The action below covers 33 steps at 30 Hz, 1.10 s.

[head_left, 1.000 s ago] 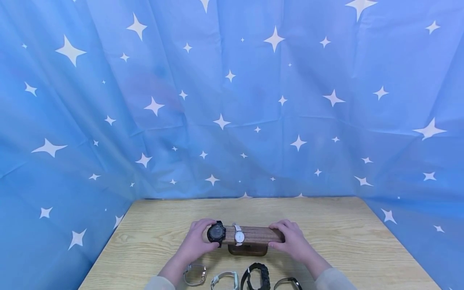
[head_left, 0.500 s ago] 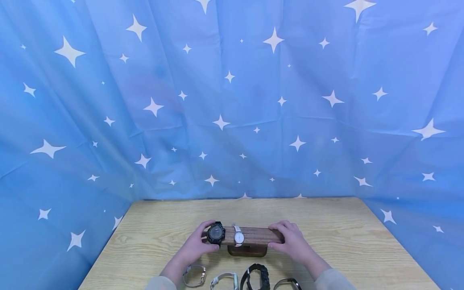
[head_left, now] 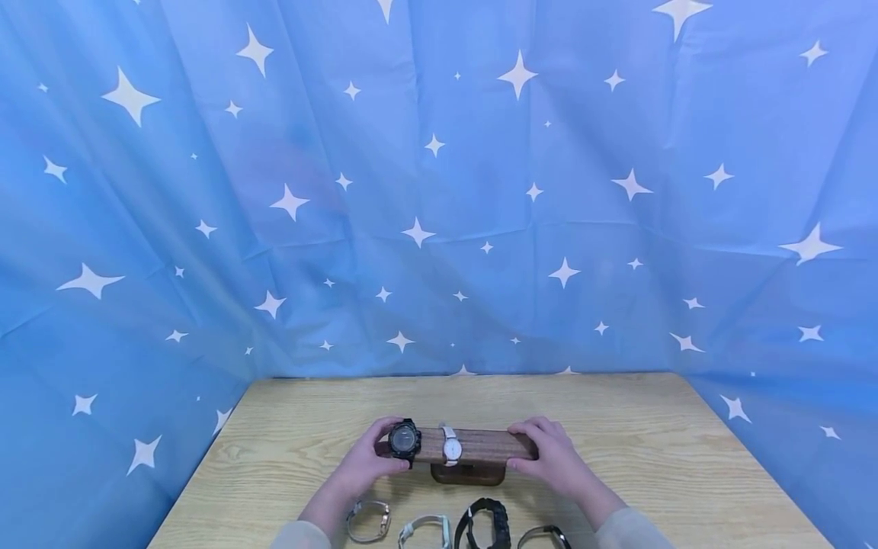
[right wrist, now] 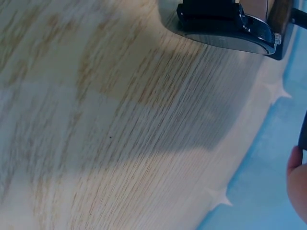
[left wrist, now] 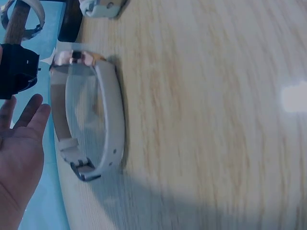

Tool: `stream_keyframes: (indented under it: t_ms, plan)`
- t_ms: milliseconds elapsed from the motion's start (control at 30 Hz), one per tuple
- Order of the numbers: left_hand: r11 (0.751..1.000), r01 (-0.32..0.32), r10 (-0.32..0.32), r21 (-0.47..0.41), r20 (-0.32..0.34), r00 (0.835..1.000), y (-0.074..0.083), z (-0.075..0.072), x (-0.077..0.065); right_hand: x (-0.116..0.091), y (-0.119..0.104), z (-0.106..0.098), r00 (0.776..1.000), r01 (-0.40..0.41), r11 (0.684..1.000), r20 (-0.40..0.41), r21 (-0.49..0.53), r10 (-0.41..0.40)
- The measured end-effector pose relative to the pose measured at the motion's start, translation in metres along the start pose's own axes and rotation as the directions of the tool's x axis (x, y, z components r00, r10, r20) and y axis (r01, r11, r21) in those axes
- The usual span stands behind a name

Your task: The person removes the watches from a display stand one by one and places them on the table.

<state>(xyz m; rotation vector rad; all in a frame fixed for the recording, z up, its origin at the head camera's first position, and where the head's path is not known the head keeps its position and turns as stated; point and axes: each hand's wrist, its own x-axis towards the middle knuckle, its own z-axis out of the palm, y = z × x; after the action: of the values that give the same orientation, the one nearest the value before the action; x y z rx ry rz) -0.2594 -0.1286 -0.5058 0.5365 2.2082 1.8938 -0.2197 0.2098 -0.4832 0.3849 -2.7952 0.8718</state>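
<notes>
A dark wooden watch stand [head_left: 487, 442] carries a round bar that lies crosswise over its base. Near the bar's left end sits a chunky black watch [head_left: 405, 438], which my left hand [head_left: 358, 463] holds with thumb in front and fingers behind. The same black watch [left wrist: 19, 72] hides the fingertips' hold in the left wrist view. A white-strapped watch [head_left: 452, 448] with a white dial is around the bar just left of its middle. My right hand [head_left: 552, 457] grips the bar's right end, thumb below and fingers over the top.
In front of the stand on the wooden table [head_left: 672, 442] lie a pale watch with a rose-gold case [head_left: 369, 522], a mint-strapped watch [head_left: 427, 526], a bulky black watch [head_left: 484, 524] and a slim dark watch [head_left: 545, 531]. A blue star-patterned curtain [head_left: 439, 191] hangs behind.
My left hand and the black watch have shifted slightly left along the bar, away from the white-strapped watch. The right hand and the stand stay in place.
</notes>
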Motion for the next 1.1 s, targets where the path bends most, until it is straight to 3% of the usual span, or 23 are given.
stream_keyframes:
  t_ms: [667, 1100]
  plan:
    - [0.998, -0.018, 0.016, -0.064, -0.033, 0.999, -0.005, -0.023, -0.021, -0.001, -0.001, 0.0, 1.0, 0.004, 1.0, -0.013, 0.008, -0.004]
    - [0.997, 0.008, -0.005, 0.082, -0.029, 1.0, -0.004, -0.047, -0.033, 0.0, -0.001, 0.0, 1.0, 0.004, 1.0, -0.007, 0.016, -0.003]
